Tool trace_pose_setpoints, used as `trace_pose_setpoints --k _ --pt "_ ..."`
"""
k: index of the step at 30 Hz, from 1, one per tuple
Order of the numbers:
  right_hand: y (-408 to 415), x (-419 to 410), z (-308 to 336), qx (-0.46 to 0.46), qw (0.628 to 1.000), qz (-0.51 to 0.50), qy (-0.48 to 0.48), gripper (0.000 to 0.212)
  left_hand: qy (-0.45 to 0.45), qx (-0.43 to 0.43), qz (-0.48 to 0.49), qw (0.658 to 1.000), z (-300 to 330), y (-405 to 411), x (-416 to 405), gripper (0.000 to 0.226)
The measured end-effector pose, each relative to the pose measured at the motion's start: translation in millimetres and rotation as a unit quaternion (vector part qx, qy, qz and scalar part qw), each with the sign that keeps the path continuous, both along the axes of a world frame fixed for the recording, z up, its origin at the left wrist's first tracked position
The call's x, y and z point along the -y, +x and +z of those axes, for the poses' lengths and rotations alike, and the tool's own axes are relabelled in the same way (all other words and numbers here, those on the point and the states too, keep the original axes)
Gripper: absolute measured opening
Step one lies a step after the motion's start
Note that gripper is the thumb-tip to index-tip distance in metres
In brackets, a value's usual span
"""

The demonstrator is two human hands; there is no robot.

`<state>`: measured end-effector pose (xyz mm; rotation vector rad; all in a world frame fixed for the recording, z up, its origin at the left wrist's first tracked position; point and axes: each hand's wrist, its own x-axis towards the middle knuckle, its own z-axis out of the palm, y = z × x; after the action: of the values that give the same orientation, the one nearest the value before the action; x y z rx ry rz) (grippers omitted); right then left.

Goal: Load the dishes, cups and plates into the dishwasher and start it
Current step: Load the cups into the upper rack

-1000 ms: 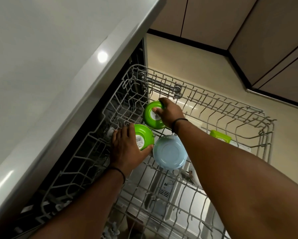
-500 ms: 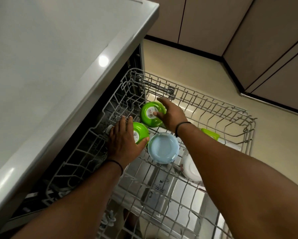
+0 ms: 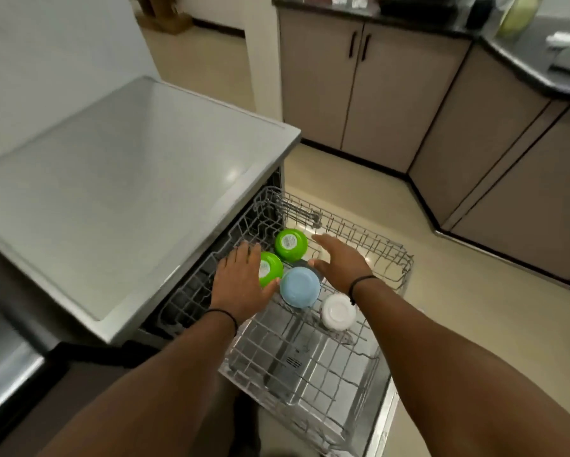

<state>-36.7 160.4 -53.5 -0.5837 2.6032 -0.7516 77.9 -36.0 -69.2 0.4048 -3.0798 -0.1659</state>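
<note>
My left hand (image 3: 240, 282) no longer grips the nearer green bowl (image 3: 270, 269). Its fingers are now straight and spread, palm down, covering the bowl's left edge; whether the palm touches the bowl I cannot tell. My right hand (image 3: 338, 262) has released the farther green bowl (image 3: 290, 244) it held half a second ago. It now lies flat and wide just right of that bowl, holding nothing, fingers pointing toward the upper left of the frame.

My head has lifted: the view now takes in much more of the kitchen than before.

Rack contents, centre of frame:
- Both green bowls sit upside down in the upper rack (image 3: 369, 245), side by side, each with a label on its base.
- A light blue bowl (image 3: 299, 287) sits inverted just below and right of the nearer green one, between my two wrists.
- A white bowl (image 3: 339, 312) sits inverted to the right of the blue one, close under my right wrist.

The rack is pulled out from under the grey countertop (image 3: 128, 192), which fills the left half of the frame and overhangs the rack's left end. The open dishwasher door (image 3: 310, 374) shows through the wires at lower centre. Beige cabinets (image 3: 359, 94) run along the upper right under a dark worktop (image 3: 524, 61).
</note>
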Motion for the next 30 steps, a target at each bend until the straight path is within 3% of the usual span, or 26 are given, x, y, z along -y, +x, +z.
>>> trace_pose_setpoints --k 6,14,23,30 --pt "35.1 30.6 88.1 -0.071 0.993 0.087 -0.025 0.069 -0.049 -0.063 0.042 0.996 97.6 58.6 14.1 0.082" --pt "108.2 137.9 184.4 -0.111 0.966 0.224 -0.059 0.069 -0.095 -0.114 0.218 0.965 193.3 194.6 102.2 0.075" --pt "247.5 314.1 212.4 -0.118 0.921 0.358 -0.095 0.063 -0.089 -0.127 0.428 0.890 205.6 388.8 231.7 0.067" --pt "335.9 436.5 206.8 -0.073 0.917 0.383 -0.089 0.066 -0.063 -0.134 0.458 0.877 200.7 456.9 328.2 0.063"
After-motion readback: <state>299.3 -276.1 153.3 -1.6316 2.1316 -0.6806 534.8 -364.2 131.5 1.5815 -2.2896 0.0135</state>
